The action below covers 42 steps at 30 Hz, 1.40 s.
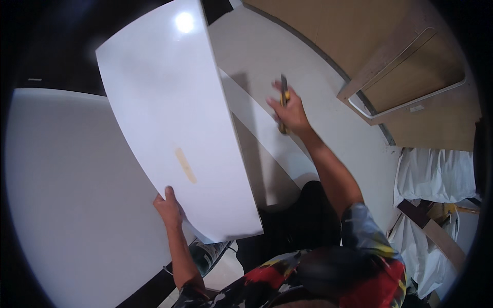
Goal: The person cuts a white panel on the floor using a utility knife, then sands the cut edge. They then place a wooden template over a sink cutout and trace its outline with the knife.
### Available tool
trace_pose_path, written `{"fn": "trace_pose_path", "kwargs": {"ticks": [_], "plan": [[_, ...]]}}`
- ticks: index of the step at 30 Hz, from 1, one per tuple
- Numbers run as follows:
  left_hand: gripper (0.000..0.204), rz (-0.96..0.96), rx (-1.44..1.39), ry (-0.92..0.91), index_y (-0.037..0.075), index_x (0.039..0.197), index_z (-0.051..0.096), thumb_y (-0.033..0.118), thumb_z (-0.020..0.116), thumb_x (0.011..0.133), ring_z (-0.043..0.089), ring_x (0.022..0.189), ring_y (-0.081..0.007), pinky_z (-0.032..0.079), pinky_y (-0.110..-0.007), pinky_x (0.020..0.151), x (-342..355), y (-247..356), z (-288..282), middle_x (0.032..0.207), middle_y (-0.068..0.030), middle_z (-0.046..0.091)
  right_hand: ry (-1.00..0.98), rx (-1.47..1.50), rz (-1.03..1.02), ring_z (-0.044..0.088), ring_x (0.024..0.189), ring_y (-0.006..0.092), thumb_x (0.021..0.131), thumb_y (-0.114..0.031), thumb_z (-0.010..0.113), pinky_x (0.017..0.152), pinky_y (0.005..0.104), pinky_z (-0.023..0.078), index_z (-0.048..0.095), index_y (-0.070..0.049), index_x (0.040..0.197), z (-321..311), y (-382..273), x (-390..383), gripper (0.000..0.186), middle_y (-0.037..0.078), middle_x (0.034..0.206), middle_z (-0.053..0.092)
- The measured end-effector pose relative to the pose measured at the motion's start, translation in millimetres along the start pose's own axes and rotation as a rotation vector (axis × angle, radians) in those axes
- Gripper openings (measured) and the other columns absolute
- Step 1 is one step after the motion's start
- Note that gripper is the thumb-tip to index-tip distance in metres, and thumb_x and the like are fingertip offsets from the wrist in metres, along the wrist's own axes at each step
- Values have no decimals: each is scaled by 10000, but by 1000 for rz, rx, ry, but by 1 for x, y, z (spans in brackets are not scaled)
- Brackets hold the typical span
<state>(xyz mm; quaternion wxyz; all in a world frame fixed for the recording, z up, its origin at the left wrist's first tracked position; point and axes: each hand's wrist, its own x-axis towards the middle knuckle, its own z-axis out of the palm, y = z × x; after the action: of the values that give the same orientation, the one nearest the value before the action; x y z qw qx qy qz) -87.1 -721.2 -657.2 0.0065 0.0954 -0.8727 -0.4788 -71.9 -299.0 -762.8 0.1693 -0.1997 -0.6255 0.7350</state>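
Note:
A large glossy white board (169, 102) stands tilted in front of me, with a strip of beige tape (186, 165) stuck on its lower part. My left hand (169, 206) grips the board's lower left edge, thumb on the front face and the other fingers behind it. To the right of the board, apart from it, my right hand (294, 114) is raised. Held in it is a yellow and black utility knife (284, 97), blade end pointing up. Some fingers of that hand stretch out past the knife.
A wide pale panel (67, 195) fills the left side. Behind the board lies another white strip (257, 108) on the pale floor. Brown wooden panels (328, 31) and a frame with a white-edged opening (411, 102) stand at right, above white plastic sacks (436, 177). A dark green container (205, 254) sits below the board.

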Motion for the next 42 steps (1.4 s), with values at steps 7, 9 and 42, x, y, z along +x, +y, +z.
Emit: {"fn": "trace_pose_path", "kwargs": {"ticks": [7, 9, 42], "plan": [[412, 144, -104, -138, -93, 971, 664, 317, 692, 948, 611, 799, -149, 505, -305, 751, -61, -40, -6, 920, -83, 686, -341, 700, -277, 614, 696, 103, 932, -440, 686, 576, 266, 510, 583, -45, 1210, 47, -169, 88, 494, 104, 1073, 641], [320, 148, -240, -71, -79, 878, 689, 233, 656, 940, 596, 770, -142, 504, -325, 737, -75, -36, 9, 841, -76, 691, -326, 390, -312, 551, 573, 78, 930, -440, 691, 521, 248, 462, 630, -81, 864, 33, -178, 77, 370, 0, 697, 601], [709, -697, -451, -46, -152, 1235, 518, 504, 586, 974, 651, 1050, -318, 550, -464, 931, -2, -145, 209, 1224, -212, 622, 23, 16, 704, 519, 473, 90, 870, -251, 764, 442, 257, 435, 591, -33, 874, -90, 62, -242, 278, -5, 591, 532]]}}
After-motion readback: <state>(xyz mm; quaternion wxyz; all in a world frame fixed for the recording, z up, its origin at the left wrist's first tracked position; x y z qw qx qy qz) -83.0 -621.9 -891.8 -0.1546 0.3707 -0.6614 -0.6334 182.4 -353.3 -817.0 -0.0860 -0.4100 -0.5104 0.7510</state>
